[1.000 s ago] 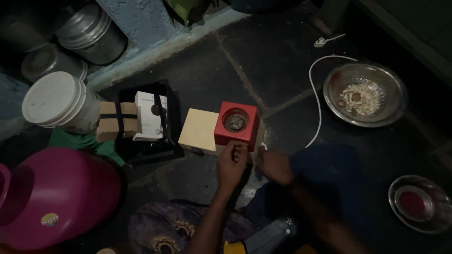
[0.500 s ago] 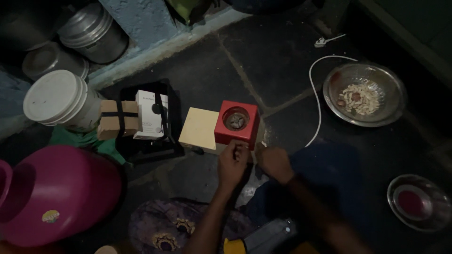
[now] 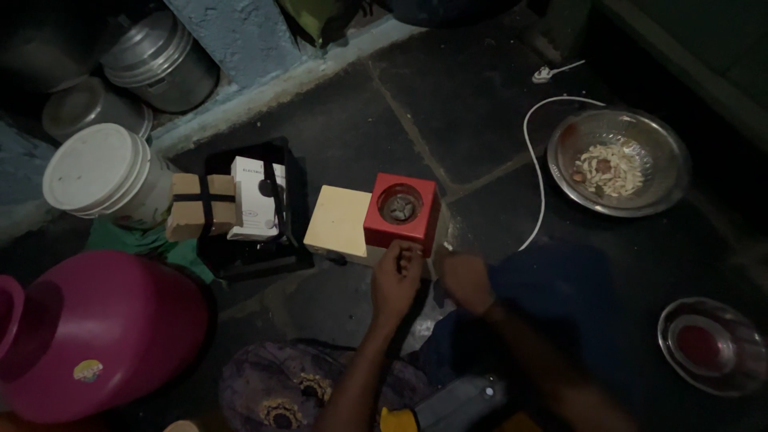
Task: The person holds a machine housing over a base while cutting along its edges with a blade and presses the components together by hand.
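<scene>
Left hand (image 3: 398,276) grips the front of the red mixer base (image 3: 402,211), right hand (image 3: 464,280) rests loosely closed and empty just beside it; the white cord (image 3: 534,172) trailing near the steel bowl (image 3: 618,162) risks snagging and upsetting it.

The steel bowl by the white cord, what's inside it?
The steel bowl holds a small heap of pale pieces with a few reddish bits. What kind of food cannot be told; the bottom beneath the heap is covered.
</scene>
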